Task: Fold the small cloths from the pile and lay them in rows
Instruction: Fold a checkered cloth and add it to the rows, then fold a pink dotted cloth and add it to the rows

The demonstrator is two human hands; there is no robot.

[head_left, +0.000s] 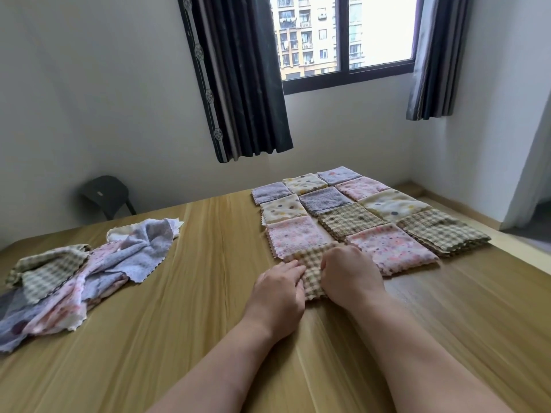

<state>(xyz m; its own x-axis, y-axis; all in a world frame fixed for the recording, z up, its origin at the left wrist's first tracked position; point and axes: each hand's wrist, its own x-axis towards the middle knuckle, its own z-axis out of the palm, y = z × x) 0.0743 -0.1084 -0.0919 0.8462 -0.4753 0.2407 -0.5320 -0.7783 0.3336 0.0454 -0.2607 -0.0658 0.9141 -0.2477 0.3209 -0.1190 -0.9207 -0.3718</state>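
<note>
**Beige checked cloth (310,263) under both hands at the near end of the rows**

Pale wood grain runs across the surface (208,338). At its far left lies the pile (74,272) of unfolded small cloths, crumpled and overlapping: lilac, pink-speckled, cream and beige check, all with zigzag-cut edges. Behind it, past the surface's far edge, a dark stool (104,195) stands against the white wall. A small pale label on its seat is too small to read. Further right hangs a dark curtain (238,79) with a patterned border strip.

Near the middle, the left hand (277,290) lies flat, its fingers fairly straight and resting on the left edge of the checked cloth. The right hand (348,275) sits on the cloth's right part, knuckles raised. Its fingertips are hidden, so whether it pinches or only presses cannot be told.

This cloth touches the pink one beyond it and closes the left column of the folded cloths (348,204). They are laid edge to edge in three columns of lilac, cream dotted, pink and checked squares. Above them is a dark-framed window (343,34), and a second curtain (435,55) hangs at its right.
</note>
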